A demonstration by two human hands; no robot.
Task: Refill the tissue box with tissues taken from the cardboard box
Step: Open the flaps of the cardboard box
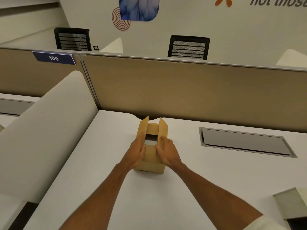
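Note:
A small brown cardboard box (152,161) stands on the white desk (103,188), its two long top flaps raised. Through the gap between the inner flaps I see a dark opening with something white inside. My left hand (137,152) presses flat against the box's left side and flap. My right hand (167,152) rests on the right side, thumb on the near inner flap. A grey-green box (289,203), perhaps the tissue box, sits at the desk's right front corner, partly cut off.
A tan partition (182,90) runs along the desk's far edge. A grey cable hatch (245,141) is set into the desk at right. A white curved divider (46,130) borders the left. Two black chairs (188,47) stand beyond the partition.

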